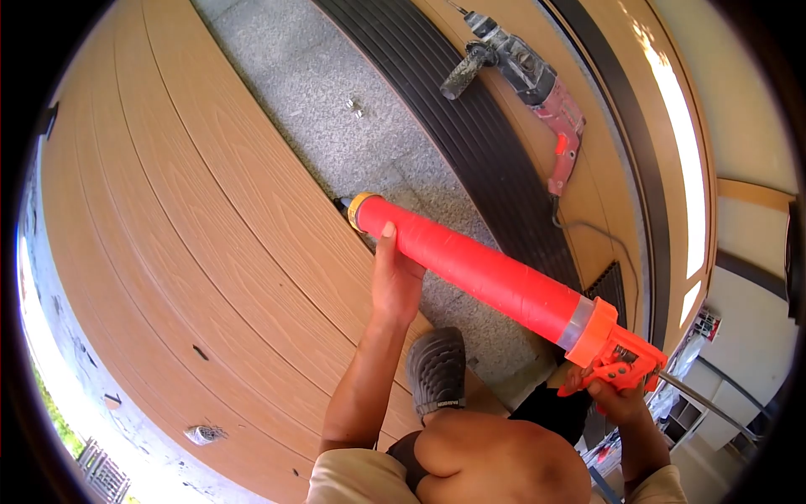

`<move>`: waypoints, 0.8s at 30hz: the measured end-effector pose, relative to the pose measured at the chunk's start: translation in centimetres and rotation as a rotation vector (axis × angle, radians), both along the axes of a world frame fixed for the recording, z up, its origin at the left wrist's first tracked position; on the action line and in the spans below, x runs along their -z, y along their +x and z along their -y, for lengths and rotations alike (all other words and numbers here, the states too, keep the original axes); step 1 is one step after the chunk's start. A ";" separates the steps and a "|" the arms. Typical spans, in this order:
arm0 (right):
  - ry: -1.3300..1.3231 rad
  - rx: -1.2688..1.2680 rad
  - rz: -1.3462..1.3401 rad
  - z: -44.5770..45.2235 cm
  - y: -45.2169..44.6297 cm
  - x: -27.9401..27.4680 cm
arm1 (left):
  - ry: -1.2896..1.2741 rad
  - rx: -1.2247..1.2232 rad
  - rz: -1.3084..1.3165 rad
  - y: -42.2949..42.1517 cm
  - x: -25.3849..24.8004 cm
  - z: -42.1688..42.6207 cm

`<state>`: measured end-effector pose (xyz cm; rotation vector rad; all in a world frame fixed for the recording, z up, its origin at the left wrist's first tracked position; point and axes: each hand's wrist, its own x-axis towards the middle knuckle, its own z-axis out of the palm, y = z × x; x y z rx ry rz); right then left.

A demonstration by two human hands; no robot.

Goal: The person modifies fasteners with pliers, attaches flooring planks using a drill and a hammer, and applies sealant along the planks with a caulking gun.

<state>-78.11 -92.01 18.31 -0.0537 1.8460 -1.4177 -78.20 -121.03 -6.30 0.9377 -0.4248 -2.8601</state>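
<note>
A long red caulking gun [478,267] lies diagonally across the view, its yellow-ringed front end at the edge of the wood-look deck boards [252,210], over the grey concrete strip [311,92]. My left hand [397,277] supports the barrel from below near that front end, thumb on top. My right hand [617,399] is wrapped round the orange handle and trigger at the rear, where a metal rod sticks out. The nozzle is mostly hidden beyond the yellow ring.
A red and grey power drill [537,84] with a cable rests on boards at the upper right, beside a dark grooved board [470,143]. Small metal pieces [354,108] lie on the concrete. My shoe [437,370] and bent knee are below the barrel.
</note>
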 end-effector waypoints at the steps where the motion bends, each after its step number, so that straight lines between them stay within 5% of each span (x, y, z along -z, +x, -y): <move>1: 0.003 0.009 0.009 0.0 0.1 -0.1 | -0.002 0.001 0.002 0.0 0.1 0.0; 9: 0.059 0.042 0.022 0.3 0.6 -0.7 | -0.012 0.021 0.001 0.1 -0.3 -0.3; 24: -0.029 -0.278 -0.164 2.2 0.1 2.6 | 0.077 -0.016 -0.017 0.4 -0.1 0.2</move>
